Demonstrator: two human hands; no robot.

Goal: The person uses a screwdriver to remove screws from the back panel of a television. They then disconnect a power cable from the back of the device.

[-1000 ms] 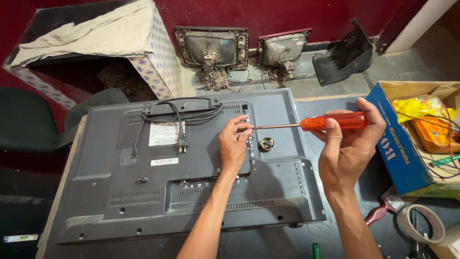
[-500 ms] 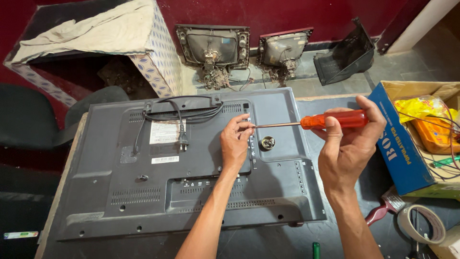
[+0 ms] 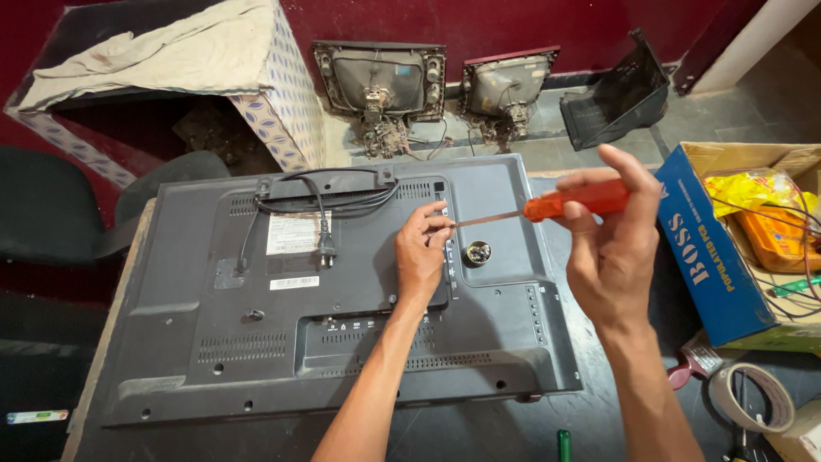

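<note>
Dark red walls are closing in the far side of the workspace, and your bench [image 3: 479, 428] is carrying a flat-panel television [image 3: 342, 291] lying face down, its grey back cover filling most of the view.

You are working on a screw at the cover's recessed centre panel, toward its 3 o'clock edge. Your right hand [image 3: 611, 248] is curling round the orange handle of a screwdriver [image 3: 547, 208], held nearly level, its shaft running toward 9 o'clock. Your left hand [image 3: 421, 252] is resting on the cover with thumb and fingertips pinching together at the tip of the shaft, steadying it (whether the tip is already seated in a screw head I cannot tell). By my judgement you are lining up the driver on a back-cover screw; the next move calls for tilting the handle up so the blade is standing squarer to the cover.

Just beside the tip, toward 4 o'clock, a small round container [image 3: 477, 253] is sitting on the cover, seemingly holding loose hardware. A black power cord [image 3: 321, 201] is lying coiled along the top edge, well clear of your hands.

At 3 o'clock a blue cardboard box [image 3: 710, 257] of yellow and orange items is crowding your right elbow's room. A roll of tape [image 3: 753, 398] is lying at 5 o'clock, and two old picture tubes [image 3: 380, 85] are leaning on the wall at 12.
</note>
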